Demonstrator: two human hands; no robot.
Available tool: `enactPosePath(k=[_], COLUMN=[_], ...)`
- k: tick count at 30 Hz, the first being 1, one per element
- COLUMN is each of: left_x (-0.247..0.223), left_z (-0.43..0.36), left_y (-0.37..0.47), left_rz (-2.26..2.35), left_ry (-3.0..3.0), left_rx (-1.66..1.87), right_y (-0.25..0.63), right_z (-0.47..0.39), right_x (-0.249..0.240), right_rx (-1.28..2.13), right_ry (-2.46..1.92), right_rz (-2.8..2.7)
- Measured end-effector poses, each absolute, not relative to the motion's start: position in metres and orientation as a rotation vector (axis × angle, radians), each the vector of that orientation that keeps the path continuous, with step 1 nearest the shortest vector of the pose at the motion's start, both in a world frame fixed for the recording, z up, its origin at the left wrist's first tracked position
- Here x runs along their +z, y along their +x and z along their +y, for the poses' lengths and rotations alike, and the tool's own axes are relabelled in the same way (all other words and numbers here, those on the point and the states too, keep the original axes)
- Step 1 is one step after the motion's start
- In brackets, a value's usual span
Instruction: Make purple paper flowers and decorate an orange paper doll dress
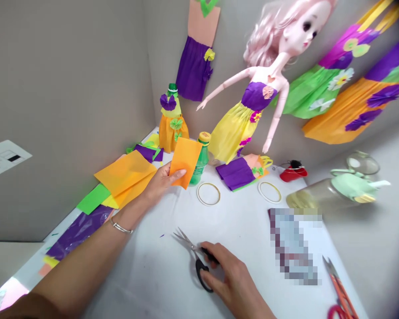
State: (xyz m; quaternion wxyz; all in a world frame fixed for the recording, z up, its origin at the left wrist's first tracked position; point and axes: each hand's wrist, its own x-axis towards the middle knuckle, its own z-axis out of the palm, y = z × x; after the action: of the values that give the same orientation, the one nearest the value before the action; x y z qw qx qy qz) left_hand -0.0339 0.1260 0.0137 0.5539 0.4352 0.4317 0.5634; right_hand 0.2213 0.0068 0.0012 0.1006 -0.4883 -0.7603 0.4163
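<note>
My left hand (164,179) pinches an orange rectangle of crepe paper or thin fabric (186,157), held upright in front of a green bottle with a yellow cap (201,161). Low over the white table, my right hand (228,274) has its fingers on the black handles of a pair of scissors (194,254); the blades are slightly parted and point left. Two thin bangle-like rings, one a ring near the bottle (209,194), the other a ring farther right (269,192), lie on the table. A folded purple piece (237,173) rests behind them.
Orange sheets (126,175) and purple wrapped material (81,232) lie along the left edge. A doll in a yellow skirt (234,128) and a dressed bottle (173,128) stand behind. At the right are a drink bottle (319,195), a blurred-out object (294,246) and red-handled scissors (341,288).
</note>
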Motion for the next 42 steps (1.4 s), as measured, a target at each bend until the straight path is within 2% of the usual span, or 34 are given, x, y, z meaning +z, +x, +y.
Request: enactPosePath(k=[34,37,42], left_x=[0.022,0.021,0.011], left_z=[0.134,0.127,0.089], left_y=[-0.04,-0.044,-0.041], left_rz=[1.032,1.053,0.95], left_ry=[1.037,1.039,0.966], left_rx=[1.342,1.284,0.982], right_y=[0.222,0.224,0.237], right_z=[0.007,0.01,0.019], right_x=[0.0,0.006,0.019], right_rx=[1.306,1.44,1.601], right_ry=[-1.429,-1.435,-1.44], right_rz=[-2.114,-1.912,-1.666])
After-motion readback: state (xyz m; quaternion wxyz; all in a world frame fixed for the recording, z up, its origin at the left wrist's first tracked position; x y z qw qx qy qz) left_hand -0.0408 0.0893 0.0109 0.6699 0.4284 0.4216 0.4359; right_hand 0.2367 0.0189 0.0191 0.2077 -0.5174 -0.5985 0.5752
